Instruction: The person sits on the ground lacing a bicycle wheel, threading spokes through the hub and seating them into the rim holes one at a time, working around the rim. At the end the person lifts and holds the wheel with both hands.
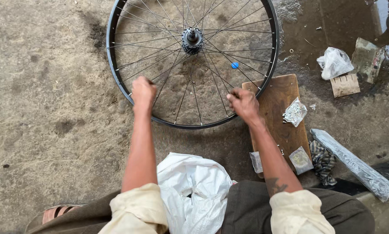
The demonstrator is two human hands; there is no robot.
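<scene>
The bike wheel (193,60) lies flat on the dirty ground in front of my knees, and I think I am in the middle of working on its thin spokes. My left hand (143,92) is curled tight around one spoke (159,77), and my right hand (244,103) pinches another near the rim, over the wooden board (277,113). Next I should turn gently, so nothing bends.

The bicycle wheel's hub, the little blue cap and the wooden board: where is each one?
Hub (192,40), head view: on its dark centre where the spokes meet.
Blue cap (234,65), head view: on its round top, seen between spokes.
Wooden board (277,97), head view: on its bare upper surface.
</scene>
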